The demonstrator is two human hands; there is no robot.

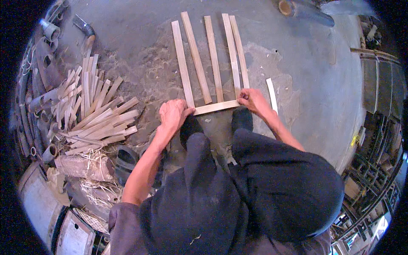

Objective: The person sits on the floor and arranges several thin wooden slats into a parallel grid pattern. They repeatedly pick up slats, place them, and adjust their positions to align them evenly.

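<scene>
A short flat wooden strip [216, 107] lies crosswise just in front of my feet. Its left end is pinched in my left hand [173, 114], fingers closed. My right hand [254, 102] is closed on the other end, thumb and fingers pressed together. Beyond the strip, several longer slats lie side by side on the floor, pointing away from me; the leftmost slat [182, 59] reaches down to my left hand. A middle slat [213, 55] stops near the crosswise strip. The rightmost slat [239, 51] ends by my right hand, which hides its near tip.
At the left is a heap of loose wooden strips [102, 123], with a blade tool [88, 32] beyond it and a bundle [85, 166] nearer. A pale curved strip [272, 94] lies right of my right hand. Far right rests a thick bamboo pole [306, 13].
</scene>
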